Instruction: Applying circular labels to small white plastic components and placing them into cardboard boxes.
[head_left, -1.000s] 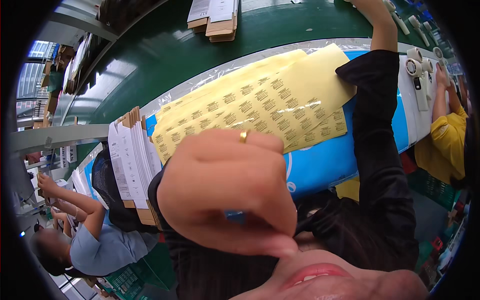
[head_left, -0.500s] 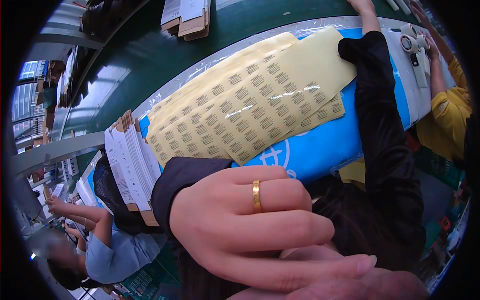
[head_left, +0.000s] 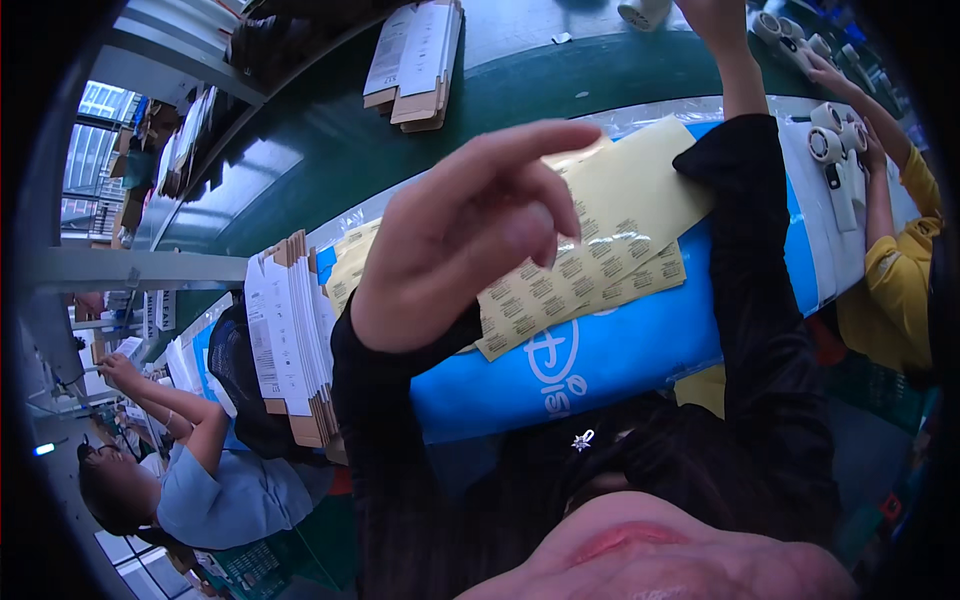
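Observation:
My left hand point(head_left: 465, 225) is raised over the sheets of stickers point(head_left: 600, 240). Its index finger stretches to the right, the other fingers curl loosely, and nothing shows in it. The yellowish sheets, printed with rows of small dark labels, overlap on a blue and white plastic-wrapped package point(head_left: 640, 320). Far out at the top edge is my right hand point(head_left: 715, 25), its fingers cut off by the frame. A white handheld fan point(head_left: 645, 12) lies just left of it; whether they touch I cannot tell.
Flat cartons point(head_left: 415, 65) lie on the green table point(head_left: 310, 150), and more stand stacked point(head_left: 290, 340) at the left. Several white handheld fans point(head_left: 838, 150) are at the right, by a co-worker in yellow point(head_left: 895, 280). Another person in light blue point(head_left: 230, 490) sits at the left.
My left hand has lifted away from close by my face, up and forward over the sticker sheets. The view has shifted, showing more of the table's far side and the fan near my right hand.

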